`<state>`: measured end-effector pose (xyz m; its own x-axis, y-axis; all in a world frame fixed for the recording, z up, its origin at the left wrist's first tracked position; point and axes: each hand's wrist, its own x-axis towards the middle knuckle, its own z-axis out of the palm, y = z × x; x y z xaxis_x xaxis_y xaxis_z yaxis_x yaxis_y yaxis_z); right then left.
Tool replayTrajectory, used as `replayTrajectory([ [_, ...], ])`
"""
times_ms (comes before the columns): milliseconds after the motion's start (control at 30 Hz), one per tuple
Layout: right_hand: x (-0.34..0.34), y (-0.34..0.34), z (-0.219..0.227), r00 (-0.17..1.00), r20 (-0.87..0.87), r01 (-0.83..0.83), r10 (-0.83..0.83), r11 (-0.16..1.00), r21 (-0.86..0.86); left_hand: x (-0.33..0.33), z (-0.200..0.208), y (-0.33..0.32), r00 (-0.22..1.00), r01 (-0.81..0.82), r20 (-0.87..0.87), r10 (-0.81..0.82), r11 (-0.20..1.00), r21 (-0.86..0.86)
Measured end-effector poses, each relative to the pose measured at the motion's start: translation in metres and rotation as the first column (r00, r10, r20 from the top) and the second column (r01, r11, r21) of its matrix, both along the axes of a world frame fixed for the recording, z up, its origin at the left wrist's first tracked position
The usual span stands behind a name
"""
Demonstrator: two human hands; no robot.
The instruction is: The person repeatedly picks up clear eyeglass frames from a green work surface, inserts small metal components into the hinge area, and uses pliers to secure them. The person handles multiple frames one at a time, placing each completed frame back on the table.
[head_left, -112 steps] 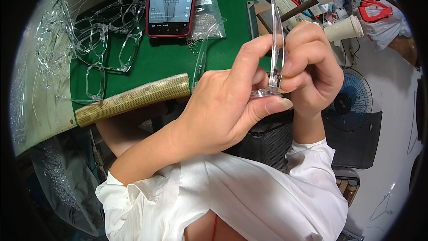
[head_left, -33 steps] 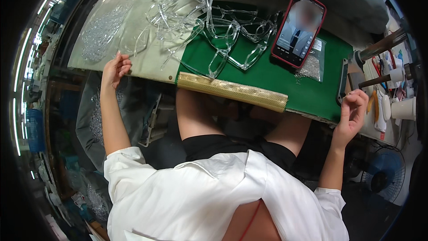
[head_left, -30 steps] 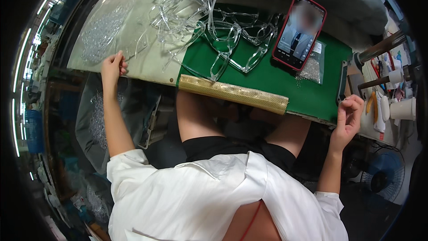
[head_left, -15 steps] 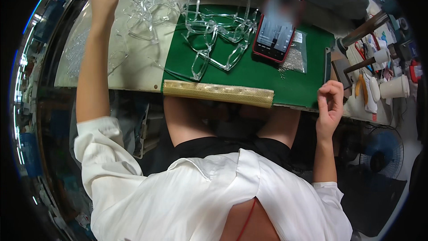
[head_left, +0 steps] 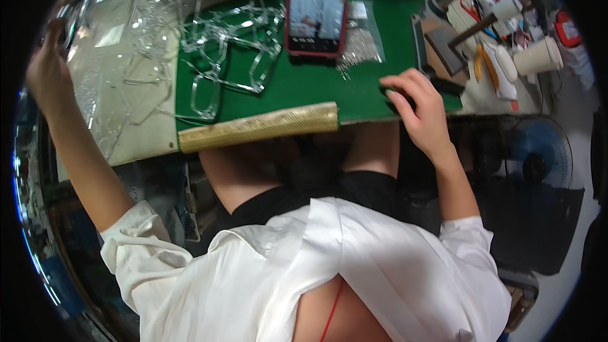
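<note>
My left hand (head_left: 50,73) reaches to the far left edge of the worktable, beside clear plastic sheeting (head_left: 101,44). Its fingers are dark and smeared, so any grip is hidden. My right hand (head_left: 421,111) hovers over the front right of the green mat (head_left: 373,92), fingers loosely bent, thumb apart, nothing in them. Between the hands, several clear eyeglass frames (head_left: 221,44) lie tangled on the mat and the pale tabletop. A phone in a red case (head_left: 316,16) stands behind, a picture on its screen. Beside it lies a small bag of tiny metal parts (head_left: 361,44).
A gold textured strip (head_left: 259,128) runs along the table's front edge above my thighs. To the right are a metal bench fixture (head_left: 437,57), orange-handled pliers (head_left: 487,66) and a white cup (head_left: 538,57). A blue fan (head_left: 535,152) stands below.
My left hand has swung from the heap of clear frames out to the far left edge. My right hand has moved inward over the mat, its fingers loosening. The view has shifted.
</note>
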<state>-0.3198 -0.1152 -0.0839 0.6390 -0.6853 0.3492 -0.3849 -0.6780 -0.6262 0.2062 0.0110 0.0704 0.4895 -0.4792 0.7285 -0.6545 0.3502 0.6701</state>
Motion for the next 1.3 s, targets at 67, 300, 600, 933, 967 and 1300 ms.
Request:
replayTrajectory([
  [67, 0.007, -0.001, 0.002, 0.996, -0.080, -0.036, 0.027, 0.993, -0.114, -0.027, -0.022, 0.008, 0.979, 0.149, -0.141, -0.147, 0.989, 0.005],
  [300, 0.028, -0.012, -0.001, 0.952, -0.246, -0.224, 0.184, 0.963, -0.147, -0.174, -0.076, 0.069, 0.519, 0.734, -0.509, -0.686, 0.664, -0.147],
  [600, 0.026, -0.018, 0.003, 0.916, -0.352, -0.285, 0.195, 0.932, -0.225, -0.256, -0.080, 0.047, 0.491, 0.799, -0.562, -0.666, 0.601, -0.014],
  [933, 0.011, -0.014, 0.003, 0.974, -0.163, -0.160, 0.157, 0.987, -0.006, -0.283, -0.100, 0.030, 0.752, 0.634, -0.403, -0.521, 0.740, 0.226],
  [967, 0.013, -0.015, 0.003, 0.977, -0.155, -0.142, 0.143, 0.990, 0.019, -0.282, -0.102, 0.028, 0.758, 0.635, -0.375, -0.534, 0.736, 0.236],
  [1300, 0.029, -0.017, -0.001, 0.978, -0.124, -0.162, 0.166, 0.986, 0.044, -0.280, -0.114, 0.020, 0.782, 0.621, -0.259, -0.566, 0.741, 0.256],
])
